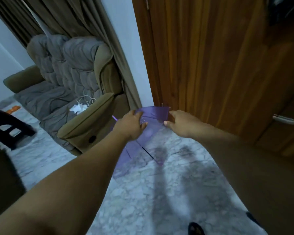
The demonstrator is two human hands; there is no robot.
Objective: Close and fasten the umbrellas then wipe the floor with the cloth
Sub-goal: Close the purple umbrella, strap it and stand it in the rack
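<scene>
The translucent purple umbrella canopy [155,114] lies over a grey-white marbled stone floor [143,192]. The panelled wooden door [210,65] is orange-brown; the padded grey recliner [71,78] has olive-tan arms.

A padded recliner [71,78] stands beside brown curtains [85,19]; white cables, perhaps chargers [82,103], lie on its seat.

Both your arms are stretched out, left hand [131,123] and right hand [180,122] gripping the translucent purple umbrella [155,113] canopy over the marble floor [143,192], beside the wooden door [210,65].
</scene>
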